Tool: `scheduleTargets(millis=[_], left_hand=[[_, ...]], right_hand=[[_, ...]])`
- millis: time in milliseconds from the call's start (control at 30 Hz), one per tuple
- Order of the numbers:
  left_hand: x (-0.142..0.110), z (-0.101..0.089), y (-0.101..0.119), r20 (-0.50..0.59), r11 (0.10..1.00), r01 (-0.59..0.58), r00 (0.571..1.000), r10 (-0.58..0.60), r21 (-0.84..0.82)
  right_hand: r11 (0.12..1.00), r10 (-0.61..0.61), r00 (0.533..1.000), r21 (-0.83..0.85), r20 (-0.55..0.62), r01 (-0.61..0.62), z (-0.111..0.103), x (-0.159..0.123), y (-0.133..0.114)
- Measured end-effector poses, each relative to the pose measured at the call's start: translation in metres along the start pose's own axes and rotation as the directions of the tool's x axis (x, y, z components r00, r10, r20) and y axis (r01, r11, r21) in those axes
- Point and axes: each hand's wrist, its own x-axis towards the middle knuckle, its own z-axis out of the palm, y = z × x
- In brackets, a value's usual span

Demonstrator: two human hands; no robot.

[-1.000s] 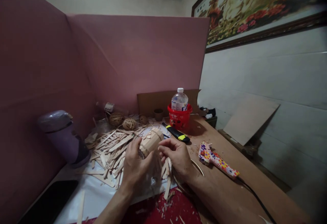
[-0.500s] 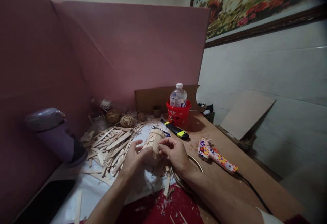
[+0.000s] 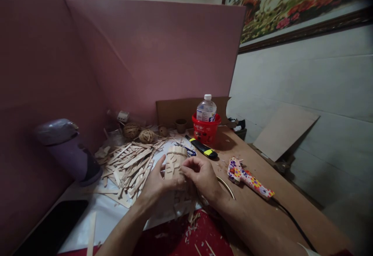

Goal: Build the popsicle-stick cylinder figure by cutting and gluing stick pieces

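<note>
A pale wooden cylinder [image 3: 174,165], built of craft sticks with small raised chips and a cord band near its top, stands almost upright between my hands. My left hand [image 3: 159,182] grips it low on the left, with the thumb raised beside it. At its right side, the thumb and fingertips of my right hand [image 3: 201,174] are pinched together, touching the cylinder's edge; anything between them is too small to make out. Just behind lie a blue-handled cutting tool [image 3: 190,152] and a black and yellow utility knife [image 3: 201,147].
Loose craft sticks [image 3: 128,168] are heaped at left near twine balls [image 3: 146,135]. A purple tumbler [image 3: 71,153] and a black phone [image 3: 55,227] stand further left. At right are a flowered glue gun [image 3: 249,178] with its cord, a brass-coloured ring [image 3: 227,187] and a red bucket [image 3: 205,130] holding a bottle.
The cylinder has been turned more upright, its chip-covered face now showing more. My left hand has shifted with it, thumb lifting. My right hand stays pinched at the right edge.
</note>
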Motion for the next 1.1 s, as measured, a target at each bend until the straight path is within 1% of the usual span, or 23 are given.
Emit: scheduleTargets(millis=[67,100,233,467,600,733,833,900,1000,1100], left_hand=[[-0.003,0.003,0.002,0.056,1.000,-0.012,0.998,0.013,-0.013],[-0.004,0.005,0.004,0.064,1.000,-0.016,0.998,0.016,-0.013],[-0.008,0.008,0.007,0.014,1.000,0.000,1.000,0.000,-0.010],[-0.010,0.008,0.006,0.041,0.994,-0.093,0.995,0.091,0.054],[-0.009,0.008,0.004,0.068,0.994,-0.103,0.993,0.101,0.023],[-0.008,0.003,-0.001,0.013,0.990,-0.135,0.991,0.134,0.030],[-0.008,0.001,-0.003,-0.017,0.987,-0.158,0.987,0.158,0.014],[-0.009,0.001,-0.003,-0.015,0.989,-0.150,0.989,0.150,-0.014],[-0.010,0.001,0.000,0.014,0.991,-0.122,0.992,0.123,-0.044],[-0.010,0.001,0.002,0.045,0.989,-0.134,0.990,0.137,-0.064]], right_hand=[[0.999,-0.010,1.000,-0.048,0.007,0.011,0.000,-0.001,0.000],[0.998,-0.008,1.000,-0.067,0.010,0.009,0.000,-0.002,0.001],[0.995,0.019,0.999,-0.096,0.042,-0.015,0.000,-0.004,0.003],[0.989,-0.007,0.998,-0.146,0.058,0.016,0.002,-0.008,0.003],[0.971,-0.068,0.997,-0.228,0.041,0.076,0.003,-0.010,0.004],[0.938,-0.138,0.989,-0.315,0.046,0.145,0.003,-0.013,0.005],[0.921,-0.165,0.985,-0.350,0.048,0.171,0.003,-0.015,0.006],[0.919,-0.179,0.983,-0.348,0.046,0.184,0.004,-0.016,0.007],[0.940,-0.186,0.982,-0.287,0.032,0.187,0.004,-0.016,0.007],[0.951,-0.199,0.980,-0.237,0.026,0.199,0.004,-0.017,0.006]])
